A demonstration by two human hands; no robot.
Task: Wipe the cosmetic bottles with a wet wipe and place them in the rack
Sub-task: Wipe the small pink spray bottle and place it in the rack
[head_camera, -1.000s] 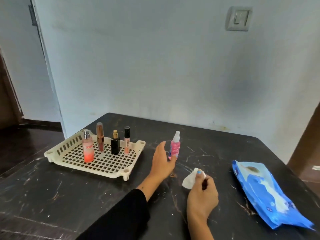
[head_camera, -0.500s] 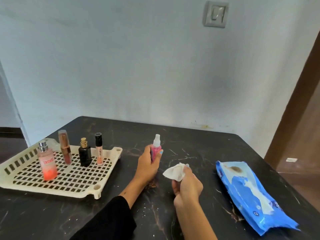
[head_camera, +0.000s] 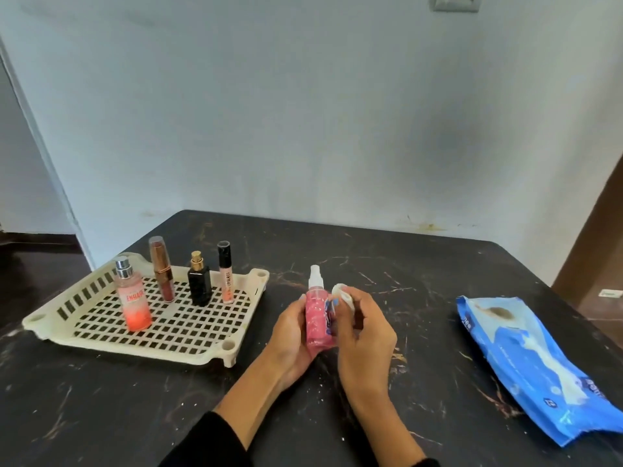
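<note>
My left hand (head_camera: 290, 335) grips a small pink spray bottle (head_camera: 317, 318) with a white nozzle, held upright above the dark table. My right hand (head_camera: 364, 335) pinches a crumpled white wet wipe (head_camera: 344, 294) and holds it against the bottle's upper right side. The cream plastic rack (head_camera: 161, 342) stands to the left. Upright in it are an orange-pink perfume bottle (head_camera: 133, 298), a brown lipstick tube (head_camera: 162, 269), a black bottle with a gold cap (head_camera: 199, 284) and a peach lip gloss (head_camera: 226, 273).
A blue wet-wipe pack (head_camera: 536, 362) lies at the right of the black marble table (head_camera: 101, 416), close to its right edge. A pale wall stands behind the table, and a brown door frame (head_camera: 593, 251) is at far right.
My left hand reached the pink bottle, gripped it and lifted it toward me. My right hand brought the wipe up from the table against the bottle. The camera view shifted.
</note>
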